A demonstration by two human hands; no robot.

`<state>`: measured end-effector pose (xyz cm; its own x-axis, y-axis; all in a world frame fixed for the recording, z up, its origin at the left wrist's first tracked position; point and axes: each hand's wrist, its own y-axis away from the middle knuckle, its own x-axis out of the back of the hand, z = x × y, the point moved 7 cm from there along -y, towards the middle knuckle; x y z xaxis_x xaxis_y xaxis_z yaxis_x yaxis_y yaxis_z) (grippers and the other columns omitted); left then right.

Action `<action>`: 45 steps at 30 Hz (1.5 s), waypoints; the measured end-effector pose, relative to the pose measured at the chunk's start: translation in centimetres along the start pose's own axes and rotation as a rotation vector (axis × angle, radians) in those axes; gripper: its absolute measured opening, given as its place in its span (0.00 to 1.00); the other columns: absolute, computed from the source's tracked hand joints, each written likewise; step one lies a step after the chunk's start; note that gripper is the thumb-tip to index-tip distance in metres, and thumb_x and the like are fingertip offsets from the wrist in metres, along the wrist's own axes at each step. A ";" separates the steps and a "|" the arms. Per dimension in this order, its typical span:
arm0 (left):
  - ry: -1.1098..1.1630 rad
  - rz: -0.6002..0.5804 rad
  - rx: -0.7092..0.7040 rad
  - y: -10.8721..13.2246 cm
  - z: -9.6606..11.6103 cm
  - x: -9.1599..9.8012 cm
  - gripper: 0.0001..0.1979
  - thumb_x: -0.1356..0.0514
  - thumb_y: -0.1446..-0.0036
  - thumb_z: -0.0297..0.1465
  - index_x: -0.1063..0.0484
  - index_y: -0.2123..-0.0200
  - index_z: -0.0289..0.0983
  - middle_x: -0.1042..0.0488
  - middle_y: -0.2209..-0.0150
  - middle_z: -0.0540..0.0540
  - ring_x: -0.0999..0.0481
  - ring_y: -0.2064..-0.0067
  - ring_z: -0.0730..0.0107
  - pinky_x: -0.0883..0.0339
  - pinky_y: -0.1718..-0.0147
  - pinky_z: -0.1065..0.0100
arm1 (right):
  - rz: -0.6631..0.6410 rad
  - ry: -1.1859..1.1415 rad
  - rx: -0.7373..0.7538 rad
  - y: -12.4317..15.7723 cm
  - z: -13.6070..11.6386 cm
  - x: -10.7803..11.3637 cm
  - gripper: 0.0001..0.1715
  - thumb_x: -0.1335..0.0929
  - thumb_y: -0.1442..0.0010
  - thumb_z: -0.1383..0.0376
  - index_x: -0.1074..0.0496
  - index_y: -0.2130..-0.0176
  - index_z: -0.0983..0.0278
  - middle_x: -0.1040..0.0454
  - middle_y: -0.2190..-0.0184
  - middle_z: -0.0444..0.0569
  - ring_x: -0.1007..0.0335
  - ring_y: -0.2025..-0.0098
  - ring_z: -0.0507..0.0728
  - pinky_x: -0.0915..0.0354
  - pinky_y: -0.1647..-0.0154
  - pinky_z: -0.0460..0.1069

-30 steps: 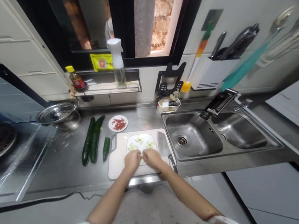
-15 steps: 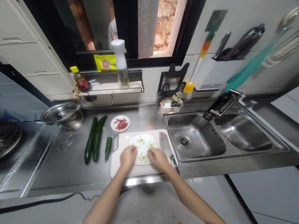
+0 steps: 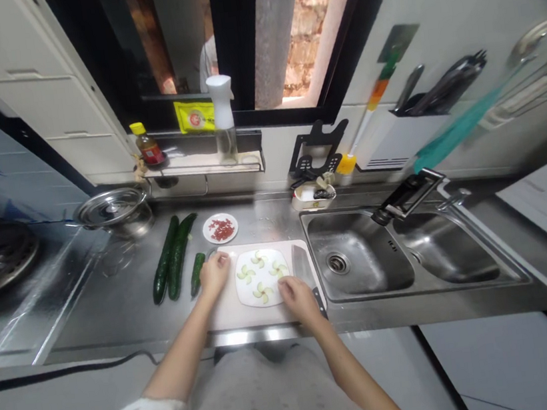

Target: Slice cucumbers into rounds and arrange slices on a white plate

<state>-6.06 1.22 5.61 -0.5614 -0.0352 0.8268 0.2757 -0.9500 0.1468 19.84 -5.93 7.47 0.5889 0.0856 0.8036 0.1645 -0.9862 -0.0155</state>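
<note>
A white plate (image 3: 261, 264) with several pale cucumber slices set in small fans lies on a white cutting board (image 3: 232, 312). My left hand (image 3: 214, 272) rests at the board's upper left corner, next to a short cucumber piece (image 3: 196, 273); its fingers are curled and what they hold is hidden. My right hand (image 3: 297, 296) sits at the plate's lower right edge, fingers curled, close to the cleaver (image 3: 304, 271) lying along the board's right side.
Two long cucumbers (image 3: 172, 256) lie left of the board. A small dish of red bits (image 3: 220, 227) stands behind it. A double sink (image 3: 401, 257) with a faucet (image 3: 406, 193) is to the right. A lidded pot (image 3: 113, 209) stands at the back left.
Both hands have left the middle of the plate. The left hand moved up and left to the board's corner; the right moved to the plate's lower right. The slices now show uncovered.
</note>
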 end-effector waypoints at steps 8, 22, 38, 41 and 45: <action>0.000 -0.016 0.064 -5.6 0.0 -0.1 0.14 0.45 0.41 0.39 0.26 0.54 0.44 0.21 0.56 0.46 0.24 0.56 0.63 0.37 0.61 0.70 | 0.030 -0.072 -0.028 0.4 0.8 0.6 0.17 0.42 0.36 0.62 0.27 0.59 0.62 0.24 0.60 0.52 0.30 0.56 0.58 0.37 0.54 0.49; -0.171 -0.113 -0.033 -11.6 1.4 -2.3 0.16 0.44 0.41 0.38 0.26 0.51 0.45 0.23 0.52 0.45 0.27 0.50 0.64 0.38 0.56 0.71 | 0.057 -0.120 -0.088 0.8 1.8 0.7 0.16 0.42 0.37 0.61 0.27 0.63 0.61 0.24 0.65 0.53 0.29 0.61 0.58 0.35 0.58 0.50; -0.260 -0.174 -0.170 -13.8 1.9 -4.2 0.18 0.47 0.38 0.42 0.25 0.52 0.41 0.23 0.54 0.39 0.27 0.49 0.58 0.39 0.51 0.65 | 0.098 -0.147 -0.067 0.4 2.1 0.8 0.17 0.40 0.38 0.59 0.25 0.63 0.63 0.23 0.64 0.53 0.28 0.61 0.59 0.34 0.60 0.50; -0.182 -0.143 -0.125 -14.0 1.4 -4.2 0.18 0.48 0.38 0.42 0.25 0.53 0.41 0.23 0.55 0.40 0.27 0.50 0.60 0.39 0.53 0.66 | 0.098 -0.153 -0.074 0.4 2.0 1.0 0.16 0.40 0.38 0.59 0.25 0.64 0.62 0.23 0.65 0.52 0.28 0.62 0.58 0.35 0.61 0.49; -0.032 -0.070 -0.061 -14.1 0.5 -3.7 0.17 0.48 0.38 0.41 0.25 0.55 0.40 0.22 0.56 0.41 0.26 0.52 0.61 0.38 0.55 0.69 | 0.102 -0.146 -0.073 0.3 1.8 0.9 0.15 0.39 0.39 0.60 0.25 0.64 0.62 0.23 0.66 0.51 0.28 0.63 0.58 0.35 0.61 0.49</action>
<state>-7.48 14.87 0.71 -0.5519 0.0408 0.8329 0.1882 -0.9669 0.1721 21.82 -5.92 7.09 0.7091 -0.0005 0.7051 0.0438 -0.9980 -0.0447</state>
